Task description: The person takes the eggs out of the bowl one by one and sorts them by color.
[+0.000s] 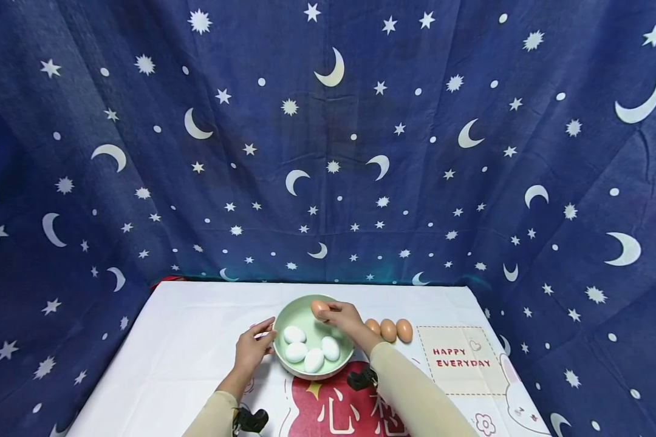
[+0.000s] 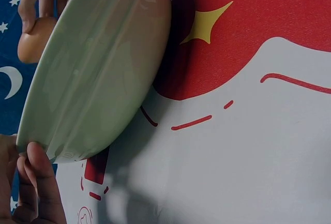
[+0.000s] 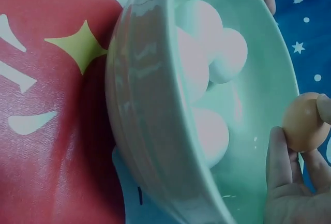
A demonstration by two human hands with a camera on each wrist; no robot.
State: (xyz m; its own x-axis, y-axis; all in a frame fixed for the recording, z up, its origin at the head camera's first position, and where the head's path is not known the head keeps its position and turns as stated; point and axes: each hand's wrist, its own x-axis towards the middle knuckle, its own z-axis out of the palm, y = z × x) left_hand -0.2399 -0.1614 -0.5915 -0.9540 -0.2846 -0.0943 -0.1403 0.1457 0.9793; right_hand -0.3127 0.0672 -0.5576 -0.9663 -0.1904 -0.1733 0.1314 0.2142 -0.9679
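A pale green bowl stands on the table, with several white eggs lying together in its near half. Above the bowl's far side, my right hand holds a brown egg by the fingertips. The right wrist view shows thumb and fingers round this egg, near the rim. At the bowl's left edge is my left hand, pinching the rim with a fingertip on the inside and others against the outer wall. Three more brown eggs lie in a row just right of the bowl.
A white printed cloth covers the table, with a red patch bearing characters below the bowl and a "HAPPY EVERYDAY" panel at the right. Behind the table hangs a dark blue curtain with moons and stars.
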